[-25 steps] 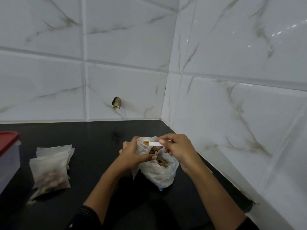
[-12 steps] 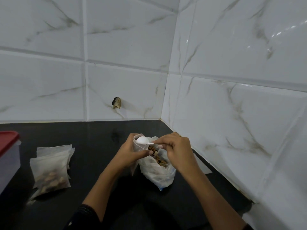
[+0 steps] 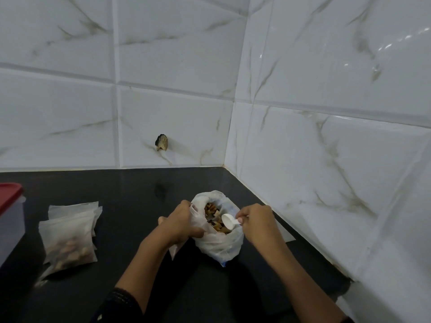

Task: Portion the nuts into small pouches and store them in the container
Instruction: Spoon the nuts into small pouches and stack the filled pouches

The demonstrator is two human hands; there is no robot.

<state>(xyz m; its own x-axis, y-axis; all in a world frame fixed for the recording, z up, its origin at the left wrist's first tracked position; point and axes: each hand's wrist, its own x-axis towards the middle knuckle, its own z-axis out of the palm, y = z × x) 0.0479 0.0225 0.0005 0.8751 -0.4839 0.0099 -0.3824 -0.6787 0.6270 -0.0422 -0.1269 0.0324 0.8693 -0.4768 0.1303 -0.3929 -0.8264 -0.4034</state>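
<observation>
One scoop (image 3: 228, 220), pinched by right fingers (image 3: 242, 215), now back in nut bag (image 3: 217, 247); left fingers (image 3: 197, 234) clutch bag.

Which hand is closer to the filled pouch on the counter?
Left. The left hand grips the nut bag on the side facing the filled pouch; the right hand holds the scoop beyond it.

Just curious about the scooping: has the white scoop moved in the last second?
Yes. Measured against the wall chip, the scoop went lower in view and rightward, into the nut bag.
</observation>
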